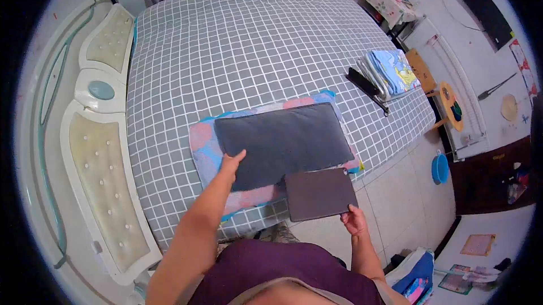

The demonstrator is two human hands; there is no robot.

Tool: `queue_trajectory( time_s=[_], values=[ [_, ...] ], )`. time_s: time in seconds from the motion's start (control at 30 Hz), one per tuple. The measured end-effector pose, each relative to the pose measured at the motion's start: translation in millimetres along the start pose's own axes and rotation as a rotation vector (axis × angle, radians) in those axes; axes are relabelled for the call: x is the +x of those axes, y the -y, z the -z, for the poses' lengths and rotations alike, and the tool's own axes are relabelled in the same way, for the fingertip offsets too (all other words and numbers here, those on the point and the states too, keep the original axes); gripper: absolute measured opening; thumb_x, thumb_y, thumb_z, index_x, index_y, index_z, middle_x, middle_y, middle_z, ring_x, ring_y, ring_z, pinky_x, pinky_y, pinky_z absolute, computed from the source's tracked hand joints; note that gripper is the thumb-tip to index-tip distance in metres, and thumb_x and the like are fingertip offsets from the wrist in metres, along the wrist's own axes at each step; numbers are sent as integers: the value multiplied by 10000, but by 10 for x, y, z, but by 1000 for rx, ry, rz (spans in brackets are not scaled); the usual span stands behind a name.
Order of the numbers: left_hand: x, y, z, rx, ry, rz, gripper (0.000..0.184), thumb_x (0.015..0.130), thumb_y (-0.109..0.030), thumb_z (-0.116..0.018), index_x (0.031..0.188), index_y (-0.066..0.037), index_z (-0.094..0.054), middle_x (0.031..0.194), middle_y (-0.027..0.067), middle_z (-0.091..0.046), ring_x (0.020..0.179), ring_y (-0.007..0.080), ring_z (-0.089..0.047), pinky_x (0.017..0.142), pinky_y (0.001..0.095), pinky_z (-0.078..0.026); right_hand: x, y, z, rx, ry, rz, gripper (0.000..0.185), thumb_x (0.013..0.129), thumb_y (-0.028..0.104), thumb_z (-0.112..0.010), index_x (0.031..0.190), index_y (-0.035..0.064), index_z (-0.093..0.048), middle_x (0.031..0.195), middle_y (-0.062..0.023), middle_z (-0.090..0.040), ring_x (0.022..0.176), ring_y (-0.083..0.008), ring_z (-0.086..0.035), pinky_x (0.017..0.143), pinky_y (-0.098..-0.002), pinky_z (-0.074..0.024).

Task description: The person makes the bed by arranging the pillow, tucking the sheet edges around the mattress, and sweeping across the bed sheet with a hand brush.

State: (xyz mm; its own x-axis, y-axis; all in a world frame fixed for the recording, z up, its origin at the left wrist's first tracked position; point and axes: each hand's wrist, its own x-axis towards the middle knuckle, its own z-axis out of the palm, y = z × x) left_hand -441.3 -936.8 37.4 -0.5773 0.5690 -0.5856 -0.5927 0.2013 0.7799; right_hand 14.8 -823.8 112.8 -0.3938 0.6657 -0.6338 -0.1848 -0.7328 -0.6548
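Observation:
A flat dark grey pillow [283,135] lies on a folded colourful cloth [205,145] on the bed. At the pillow's left edge is my left hand [231,164], closed on it with the thumb on top; some of its fingers are hidden. My right hand [354,220] pinches the lower right corner of a tablet in a dark brown cover [321,193]. A small camera lens shows at the tablet's upper right corner. The tablet is held over the near edge of the bed, its upper edge overlapping the pillow's near side in view.
A checked grey sheet [243,50] covers the bed, with a white padded headboard [104,186] on the left. Toward the right lie a black folded umbrella [363,83] and stacked folded bedding [392,73]. A blue basin [439,168] stands on the tiled floor near a wooden stool [449,104].

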Motion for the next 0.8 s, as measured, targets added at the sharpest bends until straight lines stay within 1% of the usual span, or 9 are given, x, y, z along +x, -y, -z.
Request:
queue_trajectory(
  time_s=[0.1,0.27,0.43,0.47,0.53,0.63,0.67,0.73,0.8],
  values=[
    [-319,-791,-342,-248,88,208,520,767,-170,-658,1203,-21,-418,1073,131,-552,998,239,-530,836,388,-446,69,-81,207,-23,95,-83,214,782,197,-600,768,-13,-563,578,-104,-567,452,-181,-523,430,-267,-416],
    [-952,-1780,-1038,-236,158,-37,406,805,-216,-619,1140,-34,-479,1048,114,-573,933,270,-569,815,411,-469,355,-83,-57,-206,129,-228,189,787,185,-593,749,2,-564,549,-93,-551,426,-172,-501,436,-270,-407],
    [-1519,-1915,-1071,-366,243,-118,465,824,-212,-596,1208,-24,-412,1120,109,-534,989,249,-542,849,384,-450,1292,-275,-475,-27,392,-184,248,817,224,-569,993,54,-528,876,-82,-583,665,-156,-560,522,-298,-450],
    [-1637,-1886,-1033,-374,268,-141,485,830,-208,-590,1231,-22,-390,1145,105,-519,1004,242,-533,853,375,-447,1669,-465,-407,41,425,-190,249,827,227,-557,1017,68,-529,943,-98,-585,758,-176,-589,599,-322,-493],
    [-1524,-1579,-753,-401,235,-86,499,831,-209,-590,1244,-28,-376,1146,105,-518,1012,242,-529,854,374,-449,2283,-948,-258,-518,442,342,287,860,274,-493,1085,97,-500,1030,-82,-556,851,-188,-572,658,-348,-498],
    [-1309,-1061,-352,-251,144,-59,506,832,-212,-590,1250,-31,-369,1147,103,-515,1014,237,-526,847,369,-451,2232,-783,-514,-266,364,191,366,883,361,-415,1145,112,-477,1080,-57,-549,966,-226,-542,772,-409,-484],
    [-1215,-842,-195,-172,107,-55,506,832,-212,-590,1249,-31,-369,1147,103,-514,1013,235,-526,844,366,-452,2285,-901,-357,-392,333,354,366,880,367,-422,1137,114,-484,1077,-58,-551,964,-229,-543,774,-413,-482],
    [-725,-127,358,49,-26,-38,480,832,-208,-589,1227,-21,-392,1115,106,-532,981,220,-536,827,352,-451,2228,-916,-192,-243,214,257,370,875,382,-428,1122,115,-499,1081,-60,-556,968,-231,-545,777,-414,-480],
    [-690,150,513,134,-102,18,460,832,-201,-587,1211,-12,-408,1088,109,-546,957,218,-543,815,346,-448,1917,-669,-123,306,22,-256,379,873,399,-427,1109,116,-513,1093,-60,-561,983,-230,-547,776,-407,-482]
  ],
)
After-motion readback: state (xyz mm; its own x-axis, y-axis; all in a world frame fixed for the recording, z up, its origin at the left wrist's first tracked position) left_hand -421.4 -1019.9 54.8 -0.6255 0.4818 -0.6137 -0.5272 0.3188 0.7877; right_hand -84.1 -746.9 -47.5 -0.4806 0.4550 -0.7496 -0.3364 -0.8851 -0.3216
